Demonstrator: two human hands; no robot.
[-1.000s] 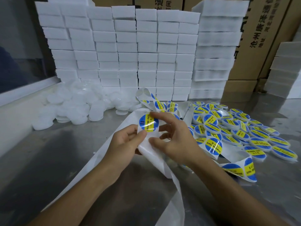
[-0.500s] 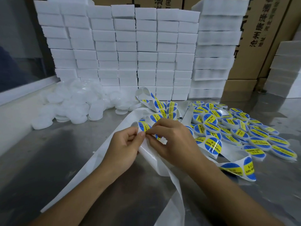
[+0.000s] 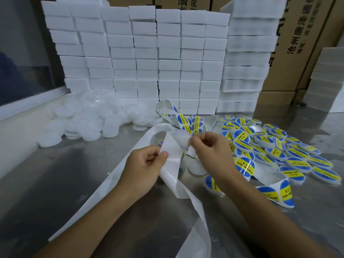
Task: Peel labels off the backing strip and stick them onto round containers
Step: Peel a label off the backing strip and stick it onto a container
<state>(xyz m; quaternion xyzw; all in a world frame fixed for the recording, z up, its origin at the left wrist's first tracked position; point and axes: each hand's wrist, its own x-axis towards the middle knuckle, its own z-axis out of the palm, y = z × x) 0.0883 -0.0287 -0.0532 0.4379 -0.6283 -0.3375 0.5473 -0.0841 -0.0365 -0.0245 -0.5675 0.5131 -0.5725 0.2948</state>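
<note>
My left hand (image 3: pixel 143 170) has its grip pinching the white paper backing strip (image 3: pixel 172 161) above the steel table (image 3: pixel 55 183). My right hand (image 3: pixel 210 151) grips a peeled round label (image 3: pixel 181 140), white underside showing. Labelled round containers (image 3: pixel 279 153) lie right; plain white ones (image 3: pixel 83 120) far left.

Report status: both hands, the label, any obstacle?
Left hand grips backing strip. Right hand pinches peeled label, blank side showing. Nothing blocking; unlabelled container below.
</note>
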